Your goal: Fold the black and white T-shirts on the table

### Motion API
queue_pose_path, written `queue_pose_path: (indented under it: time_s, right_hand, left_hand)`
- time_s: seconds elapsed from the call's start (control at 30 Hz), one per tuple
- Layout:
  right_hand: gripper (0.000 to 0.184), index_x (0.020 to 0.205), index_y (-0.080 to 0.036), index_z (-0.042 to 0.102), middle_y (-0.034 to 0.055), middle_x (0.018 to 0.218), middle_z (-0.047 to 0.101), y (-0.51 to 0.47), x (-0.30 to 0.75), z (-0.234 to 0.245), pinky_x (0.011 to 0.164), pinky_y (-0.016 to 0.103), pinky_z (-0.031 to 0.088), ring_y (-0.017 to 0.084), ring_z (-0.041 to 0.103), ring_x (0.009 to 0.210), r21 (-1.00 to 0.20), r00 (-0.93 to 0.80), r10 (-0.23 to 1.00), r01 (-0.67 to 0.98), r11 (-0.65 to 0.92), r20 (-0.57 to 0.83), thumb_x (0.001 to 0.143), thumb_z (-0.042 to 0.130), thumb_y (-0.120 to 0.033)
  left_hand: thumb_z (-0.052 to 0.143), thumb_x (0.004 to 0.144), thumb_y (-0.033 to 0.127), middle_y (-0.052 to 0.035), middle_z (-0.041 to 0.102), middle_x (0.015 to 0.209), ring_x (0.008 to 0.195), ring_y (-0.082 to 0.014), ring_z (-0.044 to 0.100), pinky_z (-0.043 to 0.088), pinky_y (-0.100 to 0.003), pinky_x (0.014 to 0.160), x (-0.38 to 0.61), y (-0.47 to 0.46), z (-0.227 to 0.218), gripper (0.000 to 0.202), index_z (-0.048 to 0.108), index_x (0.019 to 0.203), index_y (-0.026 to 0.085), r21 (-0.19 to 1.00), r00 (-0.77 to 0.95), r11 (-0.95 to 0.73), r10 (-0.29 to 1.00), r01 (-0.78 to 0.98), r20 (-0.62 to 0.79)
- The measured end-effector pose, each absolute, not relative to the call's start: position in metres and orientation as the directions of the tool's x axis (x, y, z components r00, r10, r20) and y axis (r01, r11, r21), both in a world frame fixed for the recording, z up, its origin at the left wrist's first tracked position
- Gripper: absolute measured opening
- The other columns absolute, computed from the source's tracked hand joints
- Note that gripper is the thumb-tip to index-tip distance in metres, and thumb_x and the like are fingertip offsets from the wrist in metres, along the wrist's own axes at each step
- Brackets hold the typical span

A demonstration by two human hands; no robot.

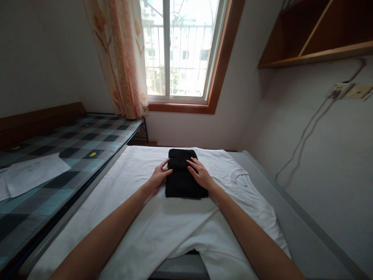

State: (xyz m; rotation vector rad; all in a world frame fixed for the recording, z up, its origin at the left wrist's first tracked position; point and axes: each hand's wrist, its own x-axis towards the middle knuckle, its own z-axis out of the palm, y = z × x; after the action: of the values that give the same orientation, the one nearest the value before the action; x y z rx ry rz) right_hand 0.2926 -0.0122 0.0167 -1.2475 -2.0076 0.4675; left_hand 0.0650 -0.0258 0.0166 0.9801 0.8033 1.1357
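A folded black cloth item, perhaps a garment, lies as a neat rectangle on a spread white T-shirt. My left hand is at the black cloth's left edge, its thumb and forefinger apart and touching that side; its other fingers are partly hidden. On the right part of the cloth rests my right hand, fingers spread and laid over the top. The T-shirt's neckline shows to the right, with some wrinkles around it.
Beneath the T-shirt is a grey tabletop. To the left, a checked mattress holds white papers. A curtain hangs by the window. At the right are a wooden shelf, a socket and a hanging cord.
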Motion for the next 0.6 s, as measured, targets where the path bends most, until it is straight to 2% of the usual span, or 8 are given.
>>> queue_pose_path:
  time_s: [0.07,0.13,0.2,0.27,0.33,0.47,0.53,0.6]
  right_hand:
    - [0.056,0.133,-0.022,0.056,0.0108,0.148,0.041,-0.014,0.291,0.016,0.114,0.049,0.025,0.027,0.03,0.14,-0.595,-0.286,0.875,0.647,0.477,0.39,0.093,0.038,-0.056]
    - [0.053,0.134,-0.022,0.056,0.0115,0.148,0.041,-0.018,0.289,0.019,0.113,0.051,0.025,0.028,0.03,0.14,-0.539,-0.295,0.87,0.693,0.479,0.395,0.093,0.04,-0.052]
    - [0.051,0.136,-0.022,0.054,0.0116,0.149,0.04,-0.024,0.285,0.023,0.113,0.053,0.022,0.03,0.029,0.14,-0.453,-0.305,0.864,0.754,0.476,0.401,0.093,0.042,-0.047]
    - [0.05,0.139,-0.023,0.05,0.01,0.15,0.038,-0.031,0.279,0.027,0.113,0.055,0.02,0.03,0.027,0.141,-0.366,-0.329,0.853,0.796,0.481,0.405,0.093,0.042,-0.042]
    - [0.051,0.142,-0.024,0.046,0.0082,0.151,0.036,-0.039,0.272,0.03,0.114,0.054,0.017,0.029,0.025,0.142,-0.302,-0.382,0.84,0.808,0.506,0.386,0.094,0.041,-0.041]
    - [0.061,0.144,-0.022,0.042,0.0103,0.153,0.033,-0.052,0.262,0.032,0.115,0.056,0.009,0.031,0.02,0.143,-0.241,-0.469,0.828,0.803,0.545,0.306,0.092,0.042,-0.053]
    - [0.065,0.144,-0.022,0.043,0.0105,0.152,0.033,-0.053,0.263,0.035,0.115,0.056,0.008,0.032,0.02,0.143,-0.263,-0.487,0.825,0.788,0.557,0.286,0.09,0.043,-0.058]
    - [0.064,0.142,-0.023,0.044,0.0103,0.15,0.039,-0.051,0.269,0.04,0.114,0.053,0.016,0.03,0.028,0.14,-0.332,-0.453,0.839,0.775,0.538,0.302,0.089,0.044,-0.059]
  left_hand:
    - [0.073,0.07,0.021,-0.009,0.07,0.103,0.087,-0.022,0.068,0.055,-0.037,0.08,0.064,-0.022,0.015,0.08,0.041,0.143,0.021,0.966,0.205,0.074,0.978,-0.249,-0.022]
    - [0.067,0.071,0.019,-0.0105,0.062,0.119,0.099,-0.0231,0.065,0.052,-0.04,0.088,0.065,-0.021,0.013,0.068,0.05,0.136,0.022,0.996,0.07,-0.085,0.994,-0.017,0.086]
    - [0.061,0.074,0.017,-0.01,0.05,0.136,0.117,-0.0248,0.056,0.045,-0.042,0.101,0.065,-0.022,0.011,0.058,0.056,0.131,0.024,0.911,0.006,-0.293,0.952,0.289,0.304]
    - [0.054,0.079,0.017,-0.0078,0.041,0.145,0.132,-0.0252,0.043,0.033,-0.043,0.111,0.065,-0.024,0.009,0.055,0.055,0.133,0.026,0.748,0.125,-0.449,0.885,0.489,0.449]
    - [0.049,0.084,0.021,-0.0076,0.039,0.149,0.139,-0.0252,0.034,0.027,-0.045,0.115,0.064,-0.025,0.006,0.055,0.047,0.139,0.025,0.652,0.279,-0.514,0.855,0.558,0.436]
    - [0.045,0.09,0.031,-0.0109,0.029,0.155,0.143,-0.025,0.024,0.023,-0.045,0.116,0.06,-0.021,-0.001,0.06,0.033,0.147,0.019,0.615,0.384,-0.507,0.861,0.603,0.334]
    - [0.043,0.092,0.034,-0.0105,0.027,0.156,0.143,-0.0241,0.024,0.022,-0.044,0.116,0.059,-0.019,-0.004,0.059,0.032,0.147,0.019,0.613,0.384,-0.508,0.861,0.606,0.333]
    - [0.042,0.093,0.037,-0.0104,0.031,0.154,0.141,-0.0236,0.029,0.025,-0.043,0.115,0.058,-0.017,-0.005,0.055,0.036,0.145,0.02,0.618,0.339,-0.497,0.868,0.609,0.364]
